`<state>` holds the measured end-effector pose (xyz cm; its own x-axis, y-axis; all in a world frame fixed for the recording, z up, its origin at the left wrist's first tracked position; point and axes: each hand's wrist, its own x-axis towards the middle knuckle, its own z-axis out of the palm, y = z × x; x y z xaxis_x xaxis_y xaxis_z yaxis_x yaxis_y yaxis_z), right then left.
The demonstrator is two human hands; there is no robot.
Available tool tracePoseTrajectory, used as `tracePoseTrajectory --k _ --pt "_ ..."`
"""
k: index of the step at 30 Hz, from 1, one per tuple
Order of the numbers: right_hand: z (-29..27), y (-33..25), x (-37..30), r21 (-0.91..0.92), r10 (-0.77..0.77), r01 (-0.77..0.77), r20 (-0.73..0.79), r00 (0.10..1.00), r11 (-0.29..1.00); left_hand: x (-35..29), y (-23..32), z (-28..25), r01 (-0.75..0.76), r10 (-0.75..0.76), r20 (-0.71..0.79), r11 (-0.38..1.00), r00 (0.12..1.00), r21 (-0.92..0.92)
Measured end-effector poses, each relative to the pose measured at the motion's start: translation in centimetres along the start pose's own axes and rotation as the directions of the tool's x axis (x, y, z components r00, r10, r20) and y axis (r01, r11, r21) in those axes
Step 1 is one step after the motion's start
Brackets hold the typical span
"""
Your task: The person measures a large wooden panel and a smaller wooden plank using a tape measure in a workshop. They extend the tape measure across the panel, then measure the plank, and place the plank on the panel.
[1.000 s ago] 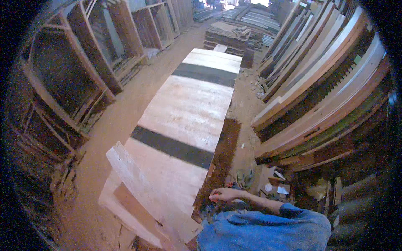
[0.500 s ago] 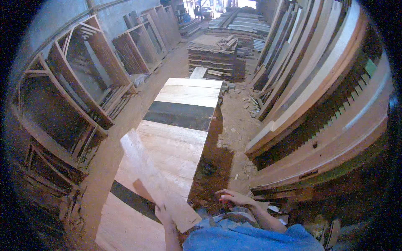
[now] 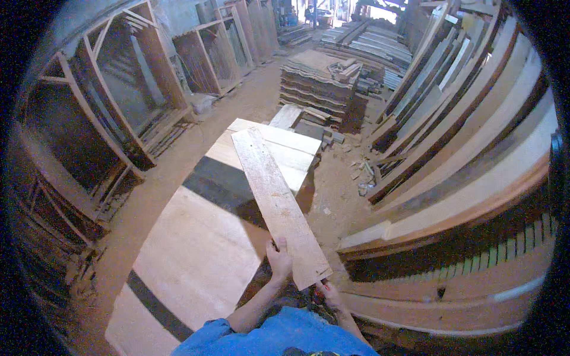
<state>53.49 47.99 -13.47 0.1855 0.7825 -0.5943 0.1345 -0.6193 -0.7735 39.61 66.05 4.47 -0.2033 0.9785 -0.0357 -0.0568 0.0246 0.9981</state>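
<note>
A long pale wooden board (image 3: 276, 204) is raised at a slant above a broad panel of planks (image 3: 196, 237). My left hand (image 3: 279, 259) is closed on the board's left edge, with the thumb on the upper face. At the board's near end, my right hand (image 3: 331, 296) is closed, with its fingers partly under the corner. Something small and red shows at its fingers, too small to name. The panel lies beneath, pale with dark bands across it. The board covers part of its right side.
Tall wooden frames (image 3: 122, 83) lean along the left wall. Planks and slatted panels (image 3: 451, 243) lean in a row on the right. Beyond the panel stands a stack of wavy-edged sheets (image 3: 314, 80), with wood scraps (image 3: 363, 175) on the dusty floor.
The board has swung rightward and nearer, lifted by my left hand. My right hand has come to its near end. The view has turned a little.
</note>
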Motion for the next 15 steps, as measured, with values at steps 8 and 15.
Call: tracePoseTrajectory --k 8,15 --pt "-13.1 -26.4 0.5 0.889 0.178 -0.26 0.206 0.962 0.378 7.5 -0.3 18.3 0.116 -0.114 -0.054 0.992 0.992 0.041" --pt "-19.1 -22.8 13.2 0.863 0.017 -0.307 0.328 0.945 0.401 15.2 3.2 24.4 0.233 -0.234 -0.032 0.972 0.972 -0.026"
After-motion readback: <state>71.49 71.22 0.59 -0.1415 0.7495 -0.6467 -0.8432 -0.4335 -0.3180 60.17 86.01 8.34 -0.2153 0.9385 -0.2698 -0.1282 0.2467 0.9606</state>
